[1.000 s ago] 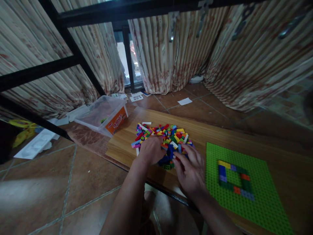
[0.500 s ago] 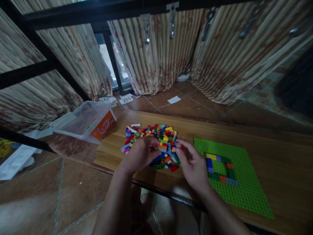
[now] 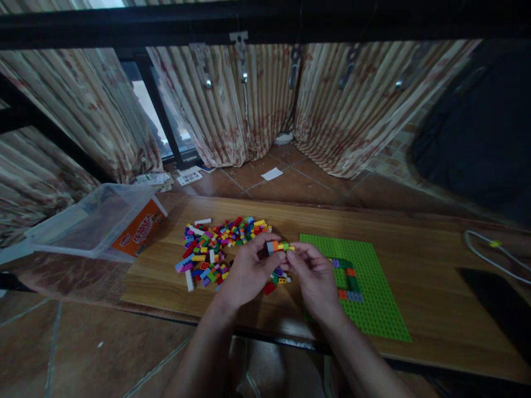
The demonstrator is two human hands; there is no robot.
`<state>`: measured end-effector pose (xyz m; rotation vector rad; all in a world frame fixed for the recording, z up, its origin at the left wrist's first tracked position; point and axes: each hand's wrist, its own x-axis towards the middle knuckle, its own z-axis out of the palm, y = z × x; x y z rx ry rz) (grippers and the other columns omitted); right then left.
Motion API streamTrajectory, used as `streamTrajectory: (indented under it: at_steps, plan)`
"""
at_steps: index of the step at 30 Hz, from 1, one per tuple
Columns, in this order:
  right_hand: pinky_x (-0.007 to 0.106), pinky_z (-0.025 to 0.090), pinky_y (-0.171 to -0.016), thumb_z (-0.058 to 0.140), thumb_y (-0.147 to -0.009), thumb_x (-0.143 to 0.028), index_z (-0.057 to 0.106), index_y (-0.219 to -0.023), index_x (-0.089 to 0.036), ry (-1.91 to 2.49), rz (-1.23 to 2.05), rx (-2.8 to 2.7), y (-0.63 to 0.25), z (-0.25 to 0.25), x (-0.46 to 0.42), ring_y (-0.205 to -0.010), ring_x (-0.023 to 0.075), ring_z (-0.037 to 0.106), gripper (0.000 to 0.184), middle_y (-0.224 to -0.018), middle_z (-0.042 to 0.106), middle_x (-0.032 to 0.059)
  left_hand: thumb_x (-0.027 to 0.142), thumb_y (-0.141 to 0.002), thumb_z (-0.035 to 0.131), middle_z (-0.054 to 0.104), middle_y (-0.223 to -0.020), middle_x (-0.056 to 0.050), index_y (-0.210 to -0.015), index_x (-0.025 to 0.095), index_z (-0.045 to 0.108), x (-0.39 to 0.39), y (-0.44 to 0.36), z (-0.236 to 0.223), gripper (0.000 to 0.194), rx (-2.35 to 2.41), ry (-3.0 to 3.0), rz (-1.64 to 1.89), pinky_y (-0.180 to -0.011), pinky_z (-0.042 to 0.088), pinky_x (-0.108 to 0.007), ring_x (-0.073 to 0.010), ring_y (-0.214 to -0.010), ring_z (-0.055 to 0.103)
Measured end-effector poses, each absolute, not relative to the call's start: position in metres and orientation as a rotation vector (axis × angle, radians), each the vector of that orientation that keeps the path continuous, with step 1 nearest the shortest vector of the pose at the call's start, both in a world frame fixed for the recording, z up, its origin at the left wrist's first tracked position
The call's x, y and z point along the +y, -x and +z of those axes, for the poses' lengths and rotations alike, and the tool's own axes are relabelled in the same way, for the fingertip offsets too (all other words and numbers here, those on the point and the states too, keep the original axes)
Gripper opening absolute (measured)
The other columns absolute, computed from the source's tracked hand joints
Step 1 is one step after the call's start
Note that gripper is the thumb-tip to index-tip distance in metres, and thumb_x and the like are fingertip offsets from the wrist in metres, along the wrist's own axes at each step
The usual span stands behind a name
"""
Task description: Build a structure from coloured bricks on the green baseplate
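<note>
Between my two hands is a small stack of joined toy bricks in orange, grey-blue, green and yellow. My left hand pinches it from the left, thumb and fingers closed. The fingertips of my right hand close on its yellow and green end. Behind and left of the hands spreads a pile of loose bricks in many colours, partly hidden by my left hand. A green baseplate lies just right of my right hand, with a square outline of bricks on it, partly covered by that hand.
The wooden table carries all this. A clear plastic bin with an orange label stands at the left. On the right are a white cable and a dark flat object. Striped curtains hang beyond the table.
My hands have come together; my right fingers now touch the brick stack, which has turned. The view has swung right, bringing the cable and dark flat object into sight.
</note>
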<state>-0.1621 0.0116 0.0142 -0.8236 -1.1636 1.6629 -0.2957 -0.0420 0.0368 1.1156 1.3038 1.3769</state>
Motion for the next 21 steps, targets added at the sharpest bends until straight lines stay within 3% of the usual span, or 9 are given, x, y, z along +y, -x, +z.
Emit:
streamTrajectory:
  at_steps: [12, 21]
  plan:
    - [0.024, 0.050, -0.054, 0.084, -0.062, -0.038, 0.073, -0.069, -0.020, 0.882, 1.614, -1.119, 0.136, 0.022, 0.024, -0.054, 0.0105, 0.058, 0.022, -0.058, 0.066, -0.0023, 0.027, -0.083, 0.064, 0.059, -0.080, -0.001, -0.096, 0.014, 0.060, -0.028, 0.272, 0.043, 0.019, 1.393, -1.215, 1.300, -0.067, 0.042, -0.025, -0.0140, -0.072, 0.053]
    - [0.020, 0.049, -0.055, 0.086, -0.059, -0.033, 0.074, -0.072, -0.019, 0.845, 1.864, -0.827, 0.121, 0.029, 0.027, -0.057, 0.0081, 0.057, 0.022, -0.063, 0.066, -0.0024, 0.030, -0.081, 0.068, 0.057, -0.079, 0.000, -0.100, 0.016, 0.063, -0.023, 0.262, 0.043, 0.024, 1.280, -1.089, 1.294, -0.064, 0.040, -0.023, -0.0107, -0.067, 0.049]
